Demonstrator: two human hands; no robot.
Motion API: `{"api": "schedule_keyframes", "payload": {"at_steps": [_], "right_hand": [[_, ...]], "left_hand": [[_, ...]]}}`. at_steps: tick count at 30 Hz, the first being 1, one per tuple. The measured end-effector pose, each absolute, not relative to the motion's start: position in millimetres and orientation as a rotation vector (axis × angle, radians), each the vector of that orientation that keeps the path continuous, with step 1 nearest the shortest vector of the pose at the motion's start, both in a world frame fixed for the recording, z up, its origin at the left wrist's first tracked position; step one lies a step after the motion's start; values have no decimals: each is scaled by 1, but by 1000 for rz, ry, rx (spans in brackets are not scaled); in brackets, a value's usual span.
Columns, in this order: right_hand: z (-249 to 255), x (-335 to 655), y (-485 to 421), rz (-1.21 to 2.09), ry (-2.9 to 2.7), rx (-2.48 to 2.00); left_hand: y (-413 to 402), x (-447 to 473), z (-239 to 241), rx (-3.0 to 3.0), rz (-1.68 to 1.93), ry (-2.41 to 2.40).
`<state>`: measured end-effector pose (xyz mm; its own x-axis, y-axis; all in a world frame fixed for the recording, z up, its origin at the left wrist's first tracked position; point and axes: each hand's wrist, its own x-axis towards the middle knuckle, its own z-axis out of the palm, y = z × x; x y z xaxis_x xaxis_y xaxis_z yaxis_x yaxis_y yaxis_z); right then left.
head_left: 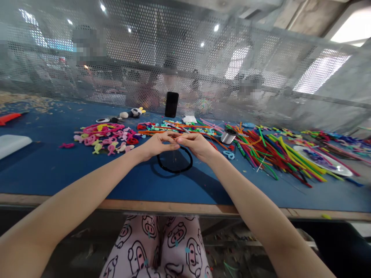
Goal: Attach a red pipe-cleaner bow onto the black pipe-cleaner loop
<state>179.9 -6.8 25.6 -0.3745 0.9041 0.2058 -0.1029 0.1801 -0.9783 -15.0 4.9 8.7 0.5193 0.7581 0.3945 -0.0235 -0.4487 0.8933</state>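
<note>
A black ring (175,170), which looks like a bent fuzzy pipe cleaner, hangs below my two hands just over the blue table. My left hand (159,145) pinches its upper part from the left, thumb and fingers together. From the right, my right hand (196,144) meets it with thumb and fingers closed at the same spot. The fingertips of both hands touch or nearly touch, and they hide where the ends of the ring come together. A thin strand seems to dangle inside the loop, too faint to make out.
Pink and yellow twisted pieces (111,138) lie to the left. Colourful pipe cleaners (278,158) are heaped to the right, near a wire spool (228,136) and a white plate (344,170). A phone (172,104) leans against the perforated metal screen (197,50); people sit behind it.
</note>
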Motion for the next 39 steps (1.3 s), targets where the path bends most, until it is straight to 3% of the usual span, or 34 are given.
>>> {"api": "schedule_keyframes", "payload": {"at_steps": [9,18,31,39], "right_hand": [[23,179,-4,1245,-1449,-913],[26,180,-8,1407,-1443,-855],[23,177,-6,1384,-1339,-969],[21,180,-2,1332,-1374,-961]], "left_hand": [[5,-9,1,1778,1160,654],[-1,-3,0,1529,1044,549],[-5,-2,6,2081,1326,770],[-8,0,0,1897,1257,761]]}}
